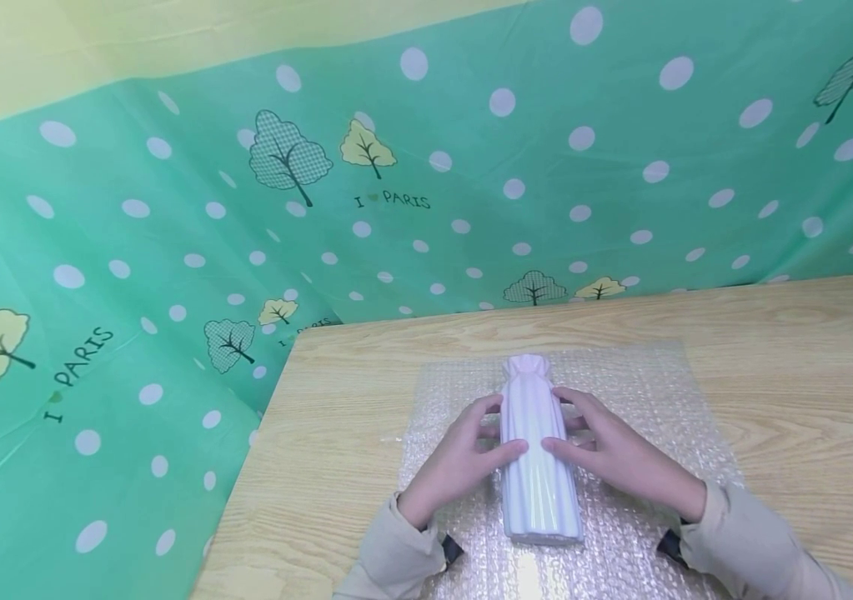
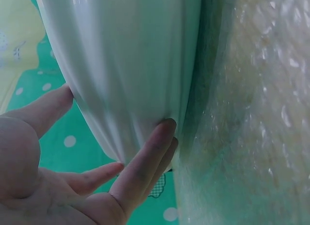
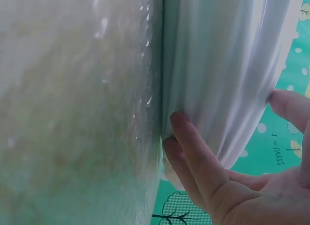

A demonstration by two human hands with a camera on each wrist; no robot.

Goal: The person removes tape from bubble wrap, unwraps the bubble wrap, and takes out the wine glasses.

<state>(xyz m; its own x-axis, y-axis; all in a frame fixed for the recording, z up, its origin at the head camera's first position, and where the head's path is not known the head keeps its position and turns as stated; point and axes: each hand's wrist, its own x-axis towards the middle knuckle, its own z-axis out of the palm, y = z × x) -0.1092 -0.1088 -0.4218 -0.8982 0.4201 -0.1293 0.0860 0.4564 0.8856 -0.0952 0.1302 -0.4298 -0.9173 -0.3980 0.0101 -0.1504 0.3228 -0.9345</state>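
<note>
A white glossy vase (image 1: 539,467) with fluted sides and a gathered neck lies on its side on bubble wrap (image 1: 644,392), its neck toward the back of the table. From the left my left hand (image 1: 464,454) holds it, thumb on its upper face and fingers along its side. My right hand (image 1: 614,454) grips the opposite side in the same way. In the left wrist view, fingertips (image 2: 164,128) touch the ribbed vase wall (image 2: 131,79). The right wrist view likewise has fingertips (image 3: 180,120) against the vase (image 3: 218,74).
The bubble wrap lies flat on a light wooden table (image 1: 336,433) and reaches the frame's lower edge. Behind and left of the table hangs a green curtain (image 1: 426,167) with white dots and printed trees. Dark straps (image 1: 672,546) sit at both wrists.
</note>
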